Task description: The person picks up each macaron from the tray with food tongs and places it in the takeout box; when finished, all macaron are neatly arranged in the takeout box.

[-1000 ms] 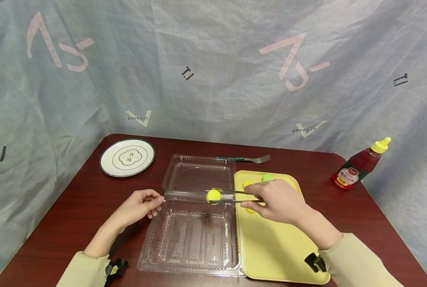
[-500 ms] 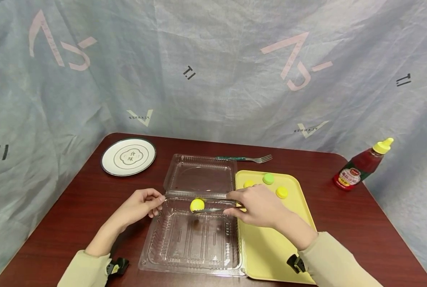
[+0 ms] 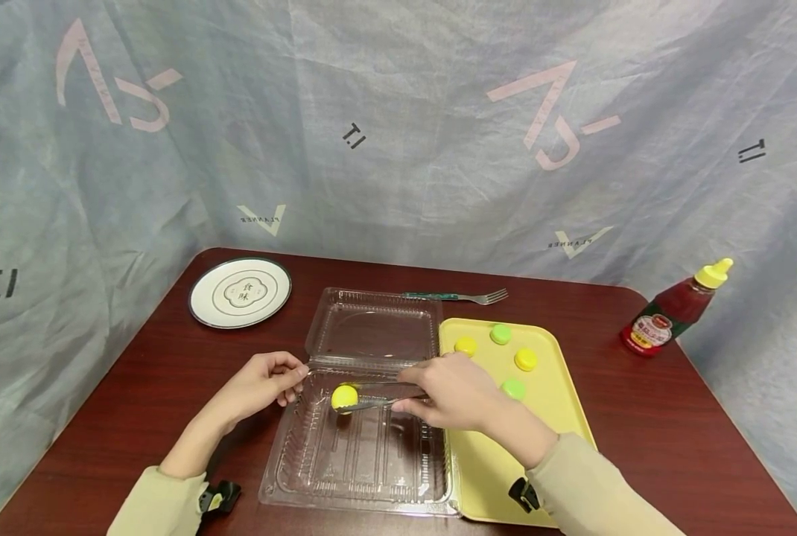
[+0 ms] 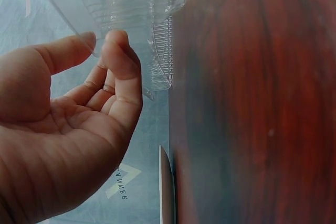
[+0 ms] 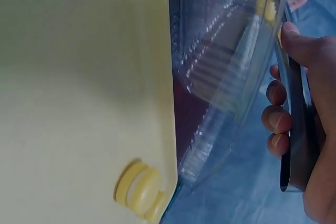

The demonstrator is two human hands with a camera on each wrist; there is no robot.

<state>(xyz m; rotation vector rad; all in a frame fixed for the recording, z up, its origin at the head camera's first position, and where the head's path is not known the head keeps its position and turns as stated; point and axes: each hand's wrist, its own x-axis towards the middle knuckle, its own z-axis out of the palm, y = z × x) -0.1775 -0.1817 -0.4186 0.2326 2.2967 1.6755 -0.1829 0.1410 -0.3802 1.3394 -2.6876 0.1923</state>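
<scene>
My right hand [image 3: 457,393] grips metal tongs [image 5: 297,140], whose tips hold a yellow macaron [image 3: 344,397]. Tongs and macaron are over the left back part of the base of a clear plastic clamshell box [image 3: 365,476], which lies with its lid folded back. I cannot tell whether the macaron touches the base. My left hand [image 3: 259,388] pinches the box's left rim near the hinge between thumb and forefinger, as the left wrist view [image 4: 94,51] also shows. Right of the box lies a yellow tray [image 3: 499,476] bearing two yellow macarons [image 3: 525,359] and two green macarons [image 3: 500,334].
A white plate [image 3: 204,298] with a dark rim is at the back left. Behind the box lies a fork [image 3: 482,298] with a green handle. A red sauce bottle [image 3: 670,316] with a yellow cap stands at the right. Grey cloth hangs behind the table.
My right hand has moved left and toward me with the tongs and macaron, from above the hinge to over the base. More macarons on the tray show. The left hand has stayed put.
</scene>
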